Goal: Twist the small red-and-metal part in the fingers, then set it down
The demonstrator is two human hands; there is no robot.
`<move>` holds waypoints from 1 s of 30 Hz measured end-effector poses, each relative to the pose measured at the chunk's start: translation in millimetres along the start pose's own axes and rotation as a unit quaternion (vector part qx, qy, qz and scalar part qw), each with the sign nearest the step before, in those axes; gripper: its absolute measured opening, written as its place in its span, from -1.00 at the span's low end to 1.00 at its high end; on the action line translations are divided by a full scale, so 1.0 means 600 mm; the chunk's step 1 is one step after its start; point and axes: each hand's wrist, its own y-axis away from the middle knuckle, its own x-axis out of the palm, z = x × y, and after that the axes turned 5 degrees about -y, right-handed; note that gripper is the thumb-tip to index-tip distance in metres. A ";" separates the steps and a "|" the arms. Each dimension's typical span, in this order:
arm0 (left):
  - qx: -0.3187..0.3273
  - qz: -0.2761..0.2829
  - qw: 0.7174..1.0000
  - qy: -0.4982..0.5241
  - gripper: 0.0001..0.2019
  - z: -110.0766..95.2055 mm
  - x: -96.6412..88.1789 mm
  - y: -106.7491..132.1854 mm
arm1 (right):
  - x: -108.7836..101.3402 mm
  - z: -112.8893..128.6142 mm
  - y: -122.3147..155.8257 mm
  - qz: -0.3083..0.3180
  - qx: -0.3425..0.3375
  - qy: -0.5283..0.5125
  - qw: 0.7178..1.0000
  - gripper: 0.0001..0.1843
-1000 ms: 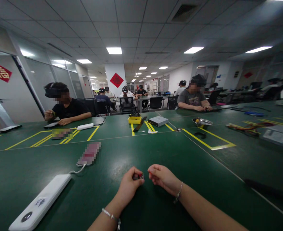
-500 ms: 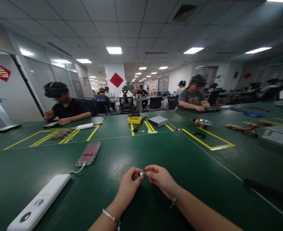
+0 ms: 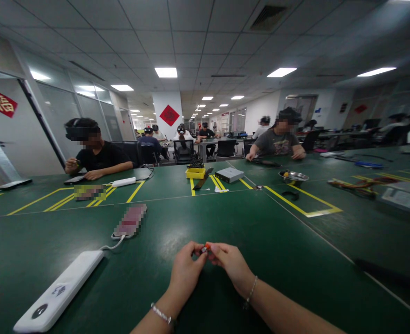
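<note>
A small metal piece (image 3: pixel 203 251) and a small orange piece (image 3: pixel 208 246) sit between the fingertips of two hands, above the near part of the green table (image 3: pixel 177 218). The left hand (image 3: pixel 201 249) pinches the metal piece between thumb and forefinger; the right hand (image 3: pixel 211 247) has its thumb and fingers closed on the orange piece. The fingertips of both hands come together here, and whether the two pieces are joined cannot be told.

Both hands are curled, thumbs toward the wearer, with the wrists turned inward so that the fingers face each other. The left forearm rises from the bottom edge, leaning right; the right forearm slants up and left from the lower right corner area. Each wrist wears a bracelet. The two pieces line up roughly crosswise, metal toward the left hand and orange toward the right, the orange end slightly higher; they are too small to tell the long axis of each.

Left of the hands lies a white power bank (image 3: pixel 60 290), its long axis running away to the right, with a cable (image 3: pixel 116 245) leading to a phone (image 3: pixel 131 221). Farther off stand a yellow box (image 3: pixel 195 174), a silver box (image 3: pixel 229 174) and a metal bowl (image 3: pixel 301 177). Two people sit across the table, one in a black shirt (image 3: pixel 102 160), one in a grey shirt (image 3: pixel 277 144).
</note>
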 end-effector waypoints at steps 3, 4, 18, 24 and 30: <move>-0.009 -0.010 1.000 -0.007 -0.88 0.003 -0.001 0.000 | 0.002 0.003 0.004 0.008 0.002 0.018 1.000 -0.52; -0.010 -0.011 1.000 -0.007 -0.88 0.004 -0.001 0.000 | 0.001 0.004 0.005 0.009 0.001 0.024 1.000 -0.52; 0.034 0.034 0.999 0.016 -0.83 0.003 0.009 0.001 | 0.004 0.016 -0.008 -0.011 -0.062 0.057 0.996 -0.79; -0.003 0.035 0.999 0.010 -0.64 0.027 0.007 -0.009 | -0.151 0.082 -0.056 -0.217 -0.117 0.305 0.920 -0.76; -0.036 0.019 0.999 -0.012 -0.62 0.042 0.007 -0.017 | -0.364 0.114 -0.052 -0.342 -0.017 0.550 0.762 -0.65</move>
